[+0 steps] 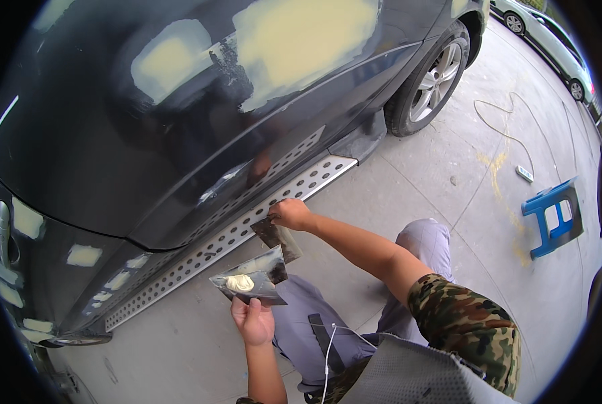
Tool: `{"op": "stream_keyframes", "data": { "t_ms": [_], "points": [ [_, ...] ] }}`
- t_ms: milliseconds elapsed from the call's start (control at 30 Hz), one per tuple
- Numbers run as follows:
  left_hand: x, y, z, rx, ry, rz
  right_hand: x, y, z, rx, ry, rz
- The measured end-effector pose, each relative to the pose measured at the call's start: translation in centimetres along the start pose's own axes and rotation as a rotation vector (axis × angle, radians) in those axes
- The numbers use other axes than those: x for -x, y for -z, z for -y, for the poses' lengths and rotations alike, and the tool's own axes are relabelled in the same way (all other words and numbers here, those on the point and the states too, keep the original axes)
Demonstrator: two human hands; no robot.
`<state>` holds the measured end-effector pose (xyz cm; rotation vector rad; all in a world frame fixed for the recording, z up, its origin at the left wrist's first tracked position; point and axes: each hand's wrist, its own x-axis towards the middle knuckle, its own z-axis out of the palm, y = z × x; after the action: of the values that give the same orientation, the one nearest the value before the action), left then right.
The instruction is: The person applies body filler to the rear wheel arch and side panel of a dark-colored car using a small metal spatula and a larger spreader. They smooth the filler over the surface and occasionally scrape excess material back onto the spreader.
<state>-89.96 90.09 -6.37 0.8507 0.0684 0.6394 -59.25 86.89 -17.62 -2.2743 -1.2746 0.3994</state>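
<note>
My left hand is closed on the edge of a dark flat filler plate. A cream-coloured dollop of body filler sits on that plate. In my right hand is a thin, stained putty spreader, gripped at its upper end. Its lower end reaches the plate's far corner; whether the two touch I cannot tell. Beyond my hands stands a dark car with pale yellow filler patches on its side panels. Smaller patches dot the panel at the far left.
A silver running board with dark round studs runs along the car, close to both hands. To the right, a blue plastic stool lies tipped on the concrete floor. A cable with a power strip lies beyond it. Another car stands far right.
</note>
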Motion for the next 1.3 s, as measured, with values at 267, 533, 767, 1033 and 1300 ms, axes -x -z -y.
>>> {"op": "stream_keyframes", "data": {
  "t_ms": [267,533,767,1033,1300],
  "points": [
    [-0.7,1.1,0.3,0.126,0.054,0.066,4.0,2.7,-0.9,0.025,-0.123,-0.381],
    [-1.9,2.1,2.4,0.217,0.181,0.139,15.8,16.5,-8.0,0.162,-0.487,-0.287],
    [-1.7,1.9,3.8,0.218,0.182,0.106,28.7,18.6,-9.6,0.363,-0.585,-0.205],
    [0.1,0.8,4.2,0.167,0.104,0.034,18.9,20.2,-1.2,0.273,-0.022,-0.313],
    [3.3,-2.1,4.2,0.037,-0.007,-0.078,5.8,28.7,2.2,0.373,0.522,-1.044]
  ]
}}
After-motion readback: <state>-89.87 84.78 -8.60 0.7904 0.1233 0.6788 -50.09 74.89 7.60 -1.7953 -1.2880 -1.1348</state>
